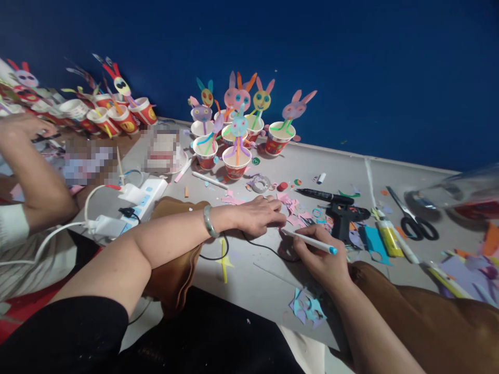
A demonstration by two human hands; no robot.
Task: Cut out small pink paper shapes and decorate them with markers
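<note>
Admittedly, hardly any writing here can be read: the black marker (324, 196), right of centre, bears pale lettering too small to make out, and the print on the red paper cups (236, 170) in the upper middle is equally unclear, as is that on the cups (125, 122) at upper left. A pixelated patch (161, 150) covers whatever lies left of the middle cups. The grey desk (241, 265) runs across the frame to a plain dark blue wall (374, 78), strewn with pink paper scraps (288, 202) at centre and light blue cut paper (306, 305) lower down. A black glue gun (341, 221), a yellow tube (391, 239) and scissors (413, 218) lie at right; a white power strip (146, 200) sits left of centre, and another person's arm (42, 171) reaches in at far left. Right of centre, the right hand (325, 259) is closed around a white pen (314, 241) with a blue end, its tip by the left hand's fingertips. The left hand (257, 215) rests with bent fingers beside the pink scraps; whether it grips anything cannot be told.
</note>
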